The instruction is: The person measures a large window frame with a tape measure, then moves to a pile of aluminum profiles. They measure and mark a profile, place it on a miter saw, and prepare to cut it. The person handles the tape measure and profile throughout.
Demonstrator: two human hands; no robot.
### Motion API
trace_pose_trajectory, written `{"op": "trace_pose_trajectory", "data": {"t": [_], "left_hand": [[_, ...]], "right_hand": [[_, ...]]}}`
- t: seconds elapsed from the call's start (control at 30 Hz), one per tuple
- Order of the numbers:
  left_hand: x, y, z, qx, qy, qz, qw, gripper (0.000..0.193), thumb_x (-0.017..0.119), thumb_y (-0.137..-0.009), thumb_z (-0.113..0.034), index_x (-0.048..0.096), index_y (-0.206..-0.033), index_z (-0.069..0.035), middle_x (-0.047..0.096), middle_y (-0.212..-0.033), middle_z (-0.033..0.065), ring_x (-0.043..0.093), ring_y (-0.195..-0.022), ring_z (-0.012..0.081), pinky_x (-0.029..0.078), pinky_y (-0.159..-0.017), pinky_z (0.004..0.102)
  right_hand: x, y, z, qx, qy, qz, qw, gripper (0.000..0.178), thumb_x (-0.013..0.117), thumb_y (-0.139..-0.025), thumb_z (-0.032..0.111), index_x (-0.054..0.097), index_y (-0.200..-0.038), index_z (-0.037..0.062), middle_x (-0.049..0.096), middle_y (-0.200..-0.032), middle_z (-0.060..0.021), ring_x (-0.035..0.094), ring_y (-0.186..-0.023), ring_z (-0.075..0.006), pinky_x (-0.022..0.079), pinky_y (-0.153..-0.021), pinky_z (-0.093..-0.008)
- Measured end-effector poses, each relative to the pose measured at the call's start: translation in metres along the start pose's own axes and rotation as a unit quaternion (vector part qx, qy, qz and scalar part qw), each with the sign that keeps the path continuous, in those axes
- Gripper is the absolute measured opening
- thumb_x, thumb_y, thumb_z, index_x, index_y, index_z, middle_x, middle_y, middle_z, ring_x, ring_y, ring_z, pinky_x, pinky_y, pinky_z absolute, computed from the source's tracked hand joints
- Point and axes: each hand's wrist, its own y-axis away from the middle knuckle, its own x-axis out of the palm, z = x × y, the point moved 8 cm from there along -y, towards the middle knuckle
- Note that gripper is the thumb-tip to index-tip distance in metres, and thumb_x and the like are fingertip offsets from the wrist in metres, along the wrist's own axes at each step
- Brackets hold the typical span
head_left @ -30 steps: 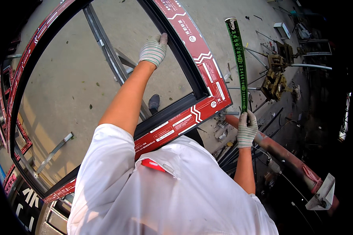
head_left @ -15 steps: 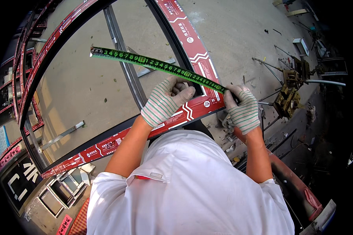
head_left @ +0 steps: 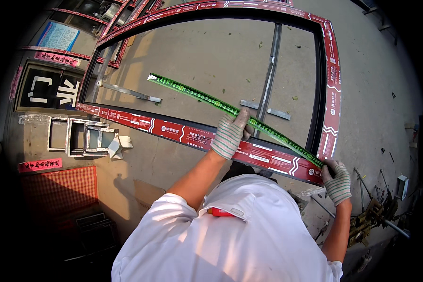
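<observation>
A green tape measure blade [head_left: 202,97] stretches slantwise above a large frame [head_left: 138,121] wrapped in red printed film. Its metal hook end hangs free over the frame's opening. My left hand [head_left: 231,134], in a striped knit glove, pinches the blade partway along, just over the near rail. At the frame's near right corner, my right hand [head_left: 337,182], gloved alike, is closed around the blade's other end. Its fingers hide the tape measure's case.
Metal bars [head_left: 270,70] lie on the floor inside the frame's opening. Small white-edged frames [head_left: 75,136] stand at the left, by a red checked cloth [head_left: 61,190]. Metal fixtures and rods [head_left: 366,218] crowd the lower right. More red-wrapped frames stand at the upper left.
The view has swung left. More blade is drawn out, and my hands are farther apart. My left hand, earlier below the blade, now pinches it; my right still holds its end.
</observation>
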Motion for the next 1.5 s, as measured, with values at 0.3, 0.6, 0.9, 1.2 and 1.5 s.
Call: {"op": "trace_pose_trajectory", "data": {"t": [0.3, 0.6, 0.9, 1.2, 1.5], "left_hand": [[-0.380, -0.037, -0.035, 0.061, 0.214, -0.392, 0.892, 0.048, 0.058, -0.104, -0.057, 0.059, -0.092, -0.011, 0.048, -0.066, -0.0001, 0.039, -0.044, 0.0103, 0.038, -0.043, 0.0268], [-0.184, -0.046, 0.017, 0.045, 0.178, -0.206, 0.961, 0.051, 0.051, -0.109, -0.054, 0.070, -0.106, -0.007, 0.067, -0.092, 0.0029, 0.056, -0.056, 0.0098, 0.051, -0.055, 0.0268], [-0.219, -0.046, 0.023, -0.012, 0.184, -0.219, 0.958, 0.043, 0.056, -0.108, -0.049, 0.068, -0.100, -0.008, 0.059, -0.061, 0.0026, 0.057, -0.051, 0.0128, 0.049, -0.053, 0.0291], [-0.495, -0.053, 0.019, -0.051, 0.134, -0.423, 0.895, 0.036, 0.053, -0.109, -0.037, 0.062, -0.096, -0.005, 0.056, -0.064, 0.0034, 0.049, -0.040, 0.0121, 0.043, -0.037, 0.0269], [-0.400, -0.048, 0.052, -0.076, 0.132, -0.368, 0.917, 0.037, 0.051, -0.111, -0.038, 0.066, -0.102, -0.005, 0.056, -0.062, 0.0015, 0.050, -0.040, 0.0126, 0.046, -0.038, 0.0285]], "right_hand": [[-0.045, 0.027, -0.120, 0.026, 0.052, 0.010, 0.998, 0.007, 0.072, -0.086, 0.000, 0.071, -0.093, -0.0013, 0.064, -0.088, -0.0178, 0.061, -0.082, -0.0318, 0.050, -0.075, -0.0395], [0.124, -0.090, 0.120, 0.000, 0.046, 0.071, 0.996, 0.018, 0.074, -0.092, 0.020, 0.077, -0.096, 0.0025, 0.069, -0.083, -0.0189, 0.068, -0.078, -0.0326, 0.053, -0.074, -0.0419], [0.184, -0.128, 0.221, -0.010, 0.058, 0.113, 0.992, 0.020, 0.071, -0.093, 0.024, 0.077, -0.098, 0.0059, 0.070, -0.088, -0.0200, 0.069, -0.084, -0.0360, 0.054, -0.079, -0.0441], [0.118, -0.060, 0.058, 0.017, 0.090, 0.132, 0.987, 0.012, 0.071, -0.093, 0.007, 0.074, -0.095, -0.0039, 0.066, -0.084, -0.0132, 0.067, -0.079, -0.0226, 0.053, -0.074, -0.0365], [0.176, -0.075, 0.147, 0.072, 0.114, 0.163, 0.977, 0.022, 0.073, -0.091, 0.024, 0.079, -0.099, 0.0049, 0.072, -0.087, -0.0194, 0.072, -0.081, -0.0329, 0.056, -0.076, -0.0415]]}}
